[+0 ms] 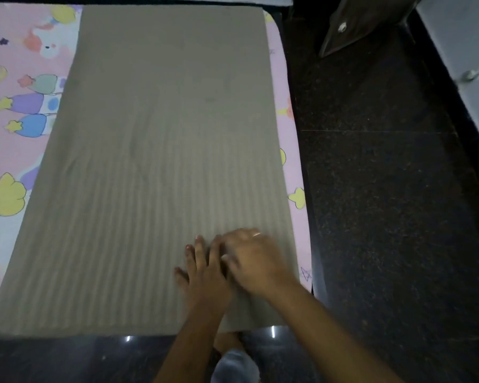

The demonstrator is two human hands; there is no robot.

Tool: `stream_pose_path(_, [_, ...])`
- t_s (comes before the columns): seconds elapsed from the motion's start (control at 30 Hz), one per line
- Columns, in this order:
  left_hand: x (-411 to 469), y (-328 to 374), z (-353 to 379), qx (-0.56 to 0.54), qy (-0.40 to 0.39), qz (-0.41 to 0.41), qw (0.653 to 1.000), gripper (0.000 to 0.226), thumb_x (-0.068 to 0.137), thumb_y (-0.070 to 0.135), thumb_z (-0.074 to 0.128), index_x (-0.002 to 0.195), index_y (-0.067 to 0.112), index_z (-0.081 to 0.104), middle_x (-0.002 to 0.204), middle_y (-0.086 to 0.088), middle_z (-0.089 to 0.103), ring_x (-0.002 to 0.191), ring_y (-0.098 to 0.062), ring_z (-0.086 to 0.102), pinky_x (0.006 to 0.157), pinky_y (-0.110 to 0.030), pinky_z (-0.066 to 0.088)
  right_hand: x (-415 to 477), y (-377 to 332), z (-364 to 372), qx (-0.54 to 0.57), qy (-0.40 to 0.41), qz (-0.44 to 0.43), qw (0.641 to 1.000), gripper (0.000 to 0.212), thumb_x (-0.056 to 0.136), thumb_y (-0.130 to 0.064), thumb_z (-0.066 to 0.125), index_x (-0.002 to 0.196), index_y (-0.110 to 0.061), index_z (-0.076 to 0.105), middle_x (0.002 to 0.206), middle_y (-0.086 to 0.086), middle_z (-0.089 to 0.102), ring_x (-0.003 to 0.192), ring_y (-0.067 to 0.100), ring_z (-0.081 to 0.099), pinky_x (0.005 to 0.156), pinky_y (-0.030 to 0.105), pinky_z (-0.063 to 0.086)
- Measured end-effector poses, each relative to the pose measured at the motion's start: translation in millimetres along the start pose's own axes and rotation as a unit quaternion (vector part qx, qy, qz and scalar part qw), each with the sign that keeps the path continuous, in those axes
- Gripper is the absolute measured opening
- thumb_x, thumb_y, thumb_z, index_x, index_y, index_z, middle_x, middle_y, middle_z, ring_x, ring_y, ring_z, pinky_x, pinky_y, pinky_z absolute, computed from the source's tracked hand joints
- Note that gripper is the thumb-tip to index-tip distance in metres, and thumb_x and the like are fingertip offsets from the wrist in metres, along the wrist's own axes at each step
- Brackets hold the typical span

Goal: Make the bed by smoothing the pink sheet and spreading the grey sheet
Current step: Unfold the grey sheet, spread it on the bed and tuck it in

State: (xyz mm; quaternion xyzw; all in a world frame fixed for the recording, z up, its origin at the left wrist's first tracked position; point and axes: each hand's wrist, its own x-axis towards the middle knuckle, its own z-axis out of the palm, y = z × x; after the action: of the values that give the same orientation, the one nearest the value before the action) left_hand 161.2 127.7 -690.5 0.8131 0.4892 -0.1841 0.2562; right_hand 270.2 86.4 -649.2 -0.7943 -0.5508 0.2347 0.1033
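Observation:
The grey sheet (155, 161) lies spread flat as a long rectangle over the right part of the bed, with fine lengthwise ripples in its near half. Under it the pink sheet (14, 150), printed with cartoon figures, shows at the left and as a narrow strip along the right edge. My left hand (205, 275) lies flat on the grey sheet near its front right corner, fingers straight. My right hand (255, 258) rests on the grey sheet beside it, partly overlapping the left hand's fingers; it is blurred.
Dark speckled stone floor (385, 203) runs along the bed's right side and front. A tilted brown panel (351, 26) stands at the top right. A pale cabinet with a knob (470, 74) is at the far right. My knee shows below the bed's front edge.

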Motion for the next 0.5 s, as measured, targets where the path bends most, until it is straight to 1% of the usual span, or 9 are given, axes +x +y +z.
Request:
stream_pose_path(0.03, [8.8, -2.0, -2.8, 0.006, -0.013, -0.007, 1.0, 0.071, 0.097, 0.047, 0.034, 0.147, 0.036, -0.015, 0.155, 0.002, -0.025, 0.144, -0.024, -0.019, 0.114, -0.055, 0.001, 8.3, -5.3, 12.5, 0.013, -0.022, -0.059, 0.998, 0.034, 0.09, -0.029, 0.048, 0.122, -0.023, 0.059, 0.129, 0.002, 0.059, 0.116, 0.027, 0.055, 0.096, 0.038, 0.046])
stream_pose_path(0.07, [15.4, -5.5, -6.8, 0.011, -0.024, -0.018, 0.999, 0.073, 0.097, 0.047, 0.033, 0.145, 0.037, -0.021, 0.154, 0.003, -0.029, 0.143, -0.023, -0.022, 0.114, -0.054, -0.002, 15.6, -5.5, 26.4, 0.023, -0.027, -0.108, 0.994, 0.037, 0.091, -0.029, 0.045, 0.124, -0.023, 0.06, 0.132, 0.001, 0.058, 0.118, 0.026, 0.056, 0.098, 0.038, 0.047])
stream_pose_path(0.1, [21.0, -9.6, -9.5, 0.011, -0.023, -0.027, 0.999, 0.072, 0.097, 0.047, 0.031, 0.144, 0.037, -0.024, 0.154, 0.003, -0.03, 0.143, -0.022, -0.023, 0.114, -0.054, -0.003, 21.9, -0.6, 33.6, 0.018, -0.044, -0.127, 0.991, 0.04, 0.092, -0.032, 0.042, 0.128, -0.024, 0.058, 0.135, -0.001, 0.056, 0.122, 0.024, 0.054, 0.1, 0.039, 0.046])
stream_pose_path(0.13, [24.9, -13.1, -10.8, 0.012, -0.015, -0.032, 0.999, 0.068, 0.098, 0.046, 0.027, 0.144, 0.036, -0.023, 0.154, 0.003, -0.029, 0.143, -0.021, -0.022, 0.115, -0.054, -0.004, 27.1, 10.5, 36.3, -0.012, -0.067, -0.133, 0.989, 0.043, 0.094, -0.038, 0.039, 0.133, -0.028, 0.053, 0.139, -0.004, 0.053, 0.126, 0.021, 0.051, 0.103, 0.039, 0.044])
stream_pose_path(0.2, [37.5, -19.5, -14.4, -0.001, 0.004, -0.042, 0.999, 0.06, 0.099, 0.047, 0.019, 0.146, 0.038, -0.017, 0.156, 0.002, -0.023, 0.144, -0.02, -0.02, 0.115, -0.054, -0.002, 52.0, 48.0, 33.5, -0.123, -0.089, -0.164, 0.975, 0.05, 0.094, -0.051, 0.035, 0.14, -0.033, 0.043, 0.144, -0.008, 0.047, 0.134, 0.017, 0.044, 0.108, 0.042, 0.037])
stream_pose_path(0.27, [51.9, -22.4, -18.9, -0.026, 0.018, -0.06, 0.998, 0.056, 0.099, 0.048, 0.016, 0.143, 0.044, -0.019, 0.157, 0.002, -0.021, 0.144, -0.018, -0.019, 0.113, -0.055, -0.002, 81.5, 88.3, 24.1, -0.197, -0.08, -0.182, 0.96, 0.055, 0.093, -0.059, 0.032, 0.143, -0.036, 0.039, 0.148, -0.009, 0.043, 0.137, 0.018, 0.04, 0.11, 0.044, 0.026])
stream_pose_path(0.33, [66.3, -19.5, -23.8, -0.046, 0.019, -0.083, 0.995, 0.056, 0.099, 0.048, 0.015, 0.141, 0.045, -0.022, 0.157, 0.003, -0.022, 0.144, -0.019, -0.021, 0.112, -0.059, -0.003, 108.3, 118.3, 7.3, -0.214, -0.027, -0.132, 0.968, 0.057, 0.092, -0.059, 0.031, 0.144, -0.037, 0.037, 0.15, -0.008, 0.039, 0.139, 0.02, 0.036, 0.112, 0.044, 0.018])
stream_pose_path(0.4, [81.4, -14.0, -28.2, -0.047, 0.019, -0.099, 0.994, 0.058, 0.098, 0.051, 0.015, 0.138, 0.045, -0.026, 0.156, 0.003, -0.023, 0.144, -0.021, -0.022, 0.11, -0.063, -0.002, 131.8, 134.8, -12.4, -0.205, 0.015, -0.041, 0.978, 0.058, 0.092, -0.057, 0.03, 0.146, -0.038, 0.031, 0.153, -0.007, 0.034, 0.142, 0.022, 0.03, 0.114, 0.046, 0.014])
stream_pose_path(0.5, [96.1, -5.0, -36.6, -0.044, 0.012, -0.127, 0.991, 0.059, 0.096, 0.055, 0.013, 0.131, 0.044, -0.034, 0.155, 0.0, -0.026, 0.143, -0.025, -0.023, 0.107, -0.067, -0.001, 157.1, 157.4, -37.5, -0.186, 0.07, 0.087, 0.976, 0.061, 0.092, -0.055, 0.024, 0.15, -0.036, 0.022, 0.158, -0.005, 0.021, 0.146, 0.024, 0.016, 0.115, 0.052, 0.006])
